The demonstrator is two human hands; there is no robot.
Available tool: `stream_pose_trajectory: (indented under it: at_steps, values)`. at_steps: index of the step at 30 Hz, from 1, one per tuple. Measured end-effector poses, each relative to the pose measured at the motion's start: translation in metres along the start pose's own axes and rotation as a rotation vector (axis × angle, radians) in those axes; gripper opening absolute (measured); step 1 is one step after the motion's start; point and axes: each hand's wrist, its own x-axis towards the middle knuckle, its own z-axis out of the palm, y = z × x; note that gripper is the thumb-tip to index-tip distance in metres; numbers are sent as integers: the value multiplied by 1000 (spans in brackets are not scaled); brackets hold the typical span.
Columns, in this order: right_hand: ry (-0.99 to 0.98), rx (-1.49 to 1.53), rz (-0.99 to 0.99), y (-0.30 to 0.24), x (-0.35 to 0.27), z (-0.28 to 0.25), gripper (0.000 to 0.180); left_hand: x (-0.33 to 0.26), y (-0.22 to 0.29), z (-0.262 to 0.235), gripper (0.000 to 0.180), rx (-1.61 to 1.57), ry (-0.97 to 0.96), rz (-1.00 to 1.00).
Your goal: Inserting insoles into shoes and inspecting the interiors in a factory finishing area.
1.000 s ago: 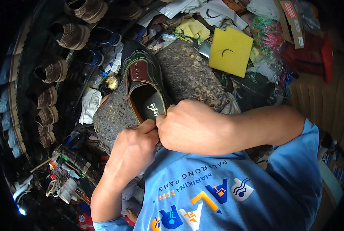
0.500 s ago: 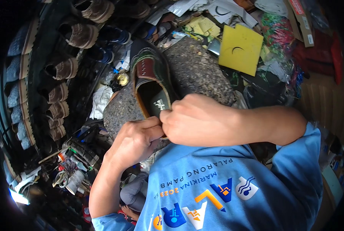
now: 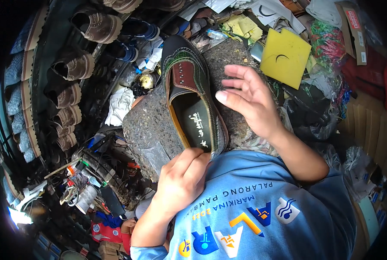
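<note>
A leather shoe (image 3: 188,78) in black, green and dark red lies on a rough grey stone block (image 3: 143,119), its toe pointing away from me and its heel against my shirt. The tongue shows several eyelets without laces, and the dark insole faces up. My left hand (image 3: 182,177) grips the heel rim, fingers curled over the back edge. To the right of the shoe, my right hand (image 3: 252,97) is raised above the stone, fingers spread and holding nothing.
Shoes without laces (image 3: 96,26) line a rack on the left. Yellow foam sheets (image 3: 284,58) lie beyond the stone at right. Scissors (image 3: 70,195), a white spool (image 3: 86,198) and a small gold tin (image 3: 146,81) sit among clutter at left. Another person's red garment (image 3: 109,232) shows low left.
My right hand has let go of the shoe's heel and moved up and right, its fingers opening. The left hand still holds the heel. The view has shifted slightly.
</note>
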Motion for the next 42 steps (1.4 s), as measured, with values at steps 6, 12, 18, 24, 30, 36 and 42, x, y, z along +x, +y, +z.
stream_pose_trajectory:
  at_steps: [6,12,18,24,30,36,42]
  values:
    - [-398,550,244,9,25,10,110,-18,-8,-1,30,-43,95,293]
    - [-422,662,59,18,26,14,111,-22,14,-1,41,-41,72,2]
    - [-312,512,25,25,25,20,115,-26,13,1,35,128,-171,-124]
    - [-340,383,-26,25,18,23,119,-23,14,-8,39,95,-360,-221]
    - [-270,282,73,18,27,24,137,-50,0,-37,44,-340,-15,-185]
    - [-600,631,182,40,39,-1,133,-64,-12,-41,18,-394,528,-355]
    - [-403,637,314,28,44,22,124,-69,-20,-14,15,-121,449,-191]
